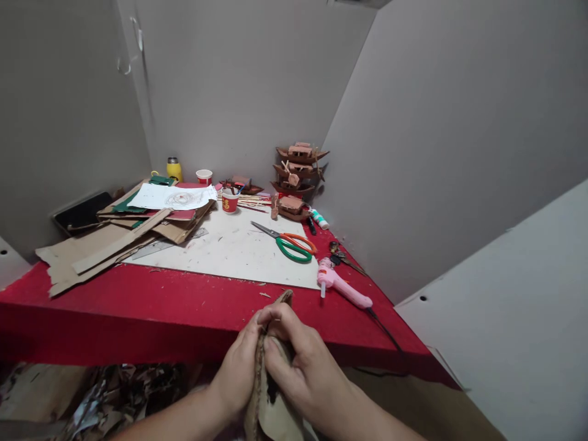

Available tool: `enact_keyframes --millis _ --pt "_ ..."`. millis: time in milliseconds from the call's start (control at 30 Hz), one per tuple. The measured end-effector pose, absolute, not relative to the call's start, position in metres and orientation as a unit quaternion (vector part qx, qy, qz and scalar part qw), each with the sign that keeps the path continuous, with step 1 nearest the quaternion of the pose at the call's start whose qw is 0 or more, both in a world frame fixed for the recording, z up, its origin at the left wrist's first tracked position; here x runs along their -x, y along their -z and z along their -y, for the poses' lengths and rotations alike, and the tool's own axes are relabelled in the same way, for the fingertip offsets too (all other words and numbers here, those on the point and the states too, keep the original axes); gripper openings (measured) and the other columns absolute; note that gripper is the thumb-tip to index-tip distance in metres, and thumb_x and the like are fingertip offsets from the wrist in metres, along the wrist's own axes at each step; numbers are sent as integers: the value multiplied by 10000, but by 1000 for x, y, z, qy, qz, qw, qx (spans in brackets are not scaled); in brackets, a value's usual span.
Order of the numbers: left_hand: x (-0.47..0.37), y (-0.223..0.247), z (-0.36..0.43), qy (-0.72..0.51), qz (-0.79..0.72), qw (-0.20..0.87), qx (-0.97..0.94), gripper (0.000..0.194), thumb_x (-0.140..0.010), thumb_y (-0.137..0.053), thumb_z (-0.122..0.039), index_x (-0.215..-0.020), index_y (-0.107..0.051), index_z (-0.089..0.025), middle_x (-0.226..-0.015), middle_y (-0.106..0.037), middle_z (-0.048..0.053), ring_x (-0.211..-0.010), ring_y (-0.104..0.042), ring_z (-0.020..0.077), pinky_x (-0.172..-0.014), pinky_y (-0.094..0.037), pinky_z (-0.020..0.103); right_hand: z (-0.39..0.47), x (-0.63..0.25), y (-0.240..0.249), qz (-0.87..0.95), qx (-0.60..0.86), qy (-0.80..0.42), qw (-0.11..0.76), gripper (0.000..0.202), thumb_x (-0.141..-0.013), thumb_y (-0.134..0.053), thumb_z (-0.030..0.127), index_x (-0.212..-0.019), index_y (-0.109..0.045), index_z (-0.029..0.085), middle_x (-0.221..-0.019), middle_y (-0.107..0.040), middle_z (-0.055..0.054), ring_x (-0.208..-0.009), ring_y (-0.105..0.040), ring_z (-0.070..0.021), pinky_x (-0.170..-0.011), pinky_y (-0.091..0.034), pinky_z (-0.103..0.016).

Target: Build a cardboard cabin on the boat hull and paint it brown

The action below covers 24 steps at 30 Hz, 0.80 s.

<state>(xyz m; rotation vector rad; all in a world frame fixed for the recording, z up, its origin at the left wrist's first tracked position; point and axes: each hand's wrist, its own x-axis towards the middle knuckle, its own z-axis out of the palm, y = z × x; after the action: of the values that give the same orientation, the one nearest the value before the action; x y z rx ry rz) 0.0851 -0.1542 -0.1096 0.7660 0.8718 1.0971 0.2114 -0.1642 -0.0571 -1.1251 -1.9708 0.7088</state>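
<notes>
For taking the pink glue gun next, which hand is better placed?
Probably the right hand: the pink glue gun lies nearer to it than to the left hand. Both hold cardboard.

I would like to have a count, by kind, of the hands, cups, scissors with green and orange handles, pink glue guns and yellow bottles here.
Left hand and right hand, both on cardboard: 2
Cups: 2
Scissors: 1
Glue gun: 1
Yellow bottle: 1
Total: 7
</notes>
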Motion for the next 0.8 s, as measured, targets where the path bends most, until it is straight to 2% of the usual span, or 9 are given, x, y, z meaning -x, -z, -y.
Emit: enact_keyframes --millis 100,200,267,333,400,467,600,667,800 --pt "-87 113 150 -483 -372 727 -317 438 -839 -636 -496 -1095 -738 -155 -1199 -723 100 -1269 -550 313 -1150 -308 439 163 -215 51 768 433 -308 359 159 -938 -475 205 -1094 -469 236 -870 -639 -12 -766 -621 -164 -714 -495 -286" --pt "-88 106 147 -489 -326 767 -256 414 -823 -659 -488 -1051 -745 -154 -1131 -749 85 -1218 -593 298 -1109 -368 408 162 -223 46 783 426 -275 360 303 -946 -544 283 -1233 -452 252 -918 -670 -16 -781 -653 -166 -728 -521 -285" --pt "-86 98 143 -493 -306 785 -217 409 -810 -672 -489 -1027 -744 -150 -1026 -775 72 -1123 -654 285 -1050 -432 389 163 -229 47 780 432 -210 402 413 -931 -576 281 -1319 -435 261 -1040 -680 -55 -916 -672 -200 -805 -534 -320" --pt "-82 88 139 -489 -298 798 -186 418 -814 -653 -511 -978 -746 -138 -903 -787 72 -986 -711 279 -966 -496 381 167 -234 49 752 430 -150 477 438 -916 -596 242 -1331 -457 265 -1120 -673 -82 -1013 -666 -226 -875 -531 -355" --pt "-77 77 133 -478 -303 807 -167 494 -837 -582 -571 -909 -748 -112 -796 -781 100 -870 -737 290 -871 -548 392 173 -236 52 713 420 -122 548 384 -910 -598 193 -1278 -518 268 -1062 -689 -76 -961 -680 -222 -849 -545 -355" --pt "-72 66 127 -479 -311 805 -163 596 -858 -490 -626 -879 -744 -87 -733 -768 136 -807 -743 307 -791 -577 404 180 -235 52 690 414 -113 583 315 -898 -604 149 -1185 -580 277 -960 -697 -57 -844 -684 -209 -761 -554 -341" --pt "-68 52 115 -557 -327 745 -165 599 -873 -441 -611 -904 -724 -84 -717 -764 133 -771 -746 292 -721 -592 375 183 -226 52 776 362 -96 507 239 -861 -595 60 -1000 -614 253 -758 -685 -26 -638 -620 -181 -610 -474 -329" --pt "-69 51 110 -598 -337 708 -167 580 -878 -439 -598 -915 -714 -89 -711 -765 115 -779 -747 278 -728 -589 356 179 -221 52 822 333 -52 459 212 -850 -601 54 -978 -620 222 -706 -677 -25 -608 -593 -171 -598 -425 -328" --pt "-71 57 104 -644 -339 659 -188 590 -885 -421 -614 -955 -702 -99 -752 -774 91 -816 -745 250 -774 -571 316 171 -211 55 826 351 19 440 128 -873 -616 113 -986 -641 168 -703 -666 -39 -624 -554 -171 -628 -359 -336"
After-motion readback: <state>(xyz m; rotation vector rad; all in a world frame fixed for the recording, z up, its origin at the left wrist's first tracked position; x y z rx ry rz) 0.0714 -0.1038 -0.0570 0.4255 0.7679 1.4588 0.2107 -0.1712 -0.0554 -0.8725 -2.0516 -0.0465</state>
